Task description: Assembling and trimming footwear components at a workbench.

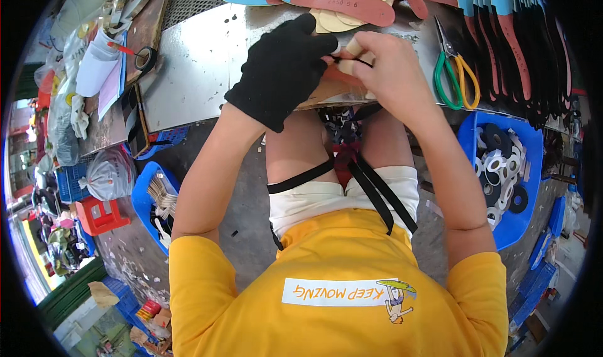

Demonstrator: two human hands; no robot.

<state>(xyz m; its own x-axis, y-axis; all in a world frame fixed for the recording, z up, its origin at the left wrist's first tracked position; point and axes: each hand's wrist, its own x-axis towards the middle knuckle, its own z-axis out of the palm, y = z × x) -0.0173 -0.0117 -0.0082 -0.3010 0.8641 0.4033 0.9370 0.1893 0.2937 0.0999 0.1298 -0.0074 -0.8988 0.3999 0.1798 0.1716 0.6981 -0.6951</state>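
Note:
My left hand point(279, 65), in a black glove, is closed at the table's front edge, its fingertips meeting those of my right hand. Pale coverings wrap some fingertips of my bare right hand point(399, 74), which pinches a thin black strip point(362, 61). Under both hands shows a reddish-brown flat piece point(342, 79), mostly hidden by the fingers; I cannot make out its full shape. Just right of my right hand, scissors point(453, 74) with one green and one orange handle lie on the metal tabletop point(188, 74).
Pink-and-blue insoles point(342, 5) are piled at the back. More insoles with black strips point(515, 49) lie in a row at the right. A blue bin point(468, 131) of tape rolls stands below right. At left are a black tape roll point(146, 58) and another blue bin point(141, 197).

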